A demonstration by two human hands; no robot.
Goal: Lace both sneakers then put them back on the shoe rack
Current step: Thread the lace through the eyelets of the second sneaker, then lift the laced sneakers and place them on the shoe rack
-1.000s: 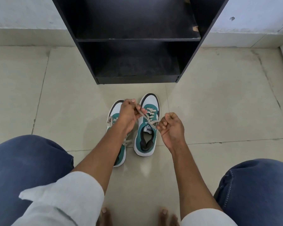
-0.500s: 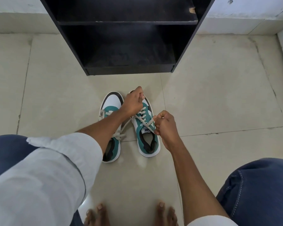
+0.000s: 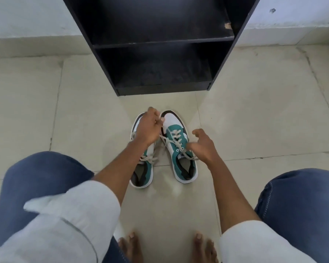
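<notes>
Two teal, white and black sneakers stand side by side on the floor tiles, toes toward the black shoe rack [image 3: 160, 90]. My left hand [image 3: 147, 128] hovers over the toe of the left sneaker [image 3: 141, 177] and pinches one end of the cream lace [image 3: 164, 138] of the right sneaker [image 3: 184, 168]. This lace crosses through the right sneaker's eyelets. My right hand [image 3: 202, 147] is beside the right sneaker's tongue, fingers spread, with the other lace end lying loose beneath the palm. The left sneaker's lace is bunched near its opening, partly hidden by my forearm.
The rack has two dark shelves with nothing on them and stands against a white wall. My knees in blue jeans frame both sides, and bare toes [image 3: 129, 243] show at the bottom. Pale floor tiles surround the sneakers.
My right hand has opened and let the lace end slip from its pinch. My left hand has stayed pinched on the other end above the toes. The view has tilted back up the rack.
</notes>
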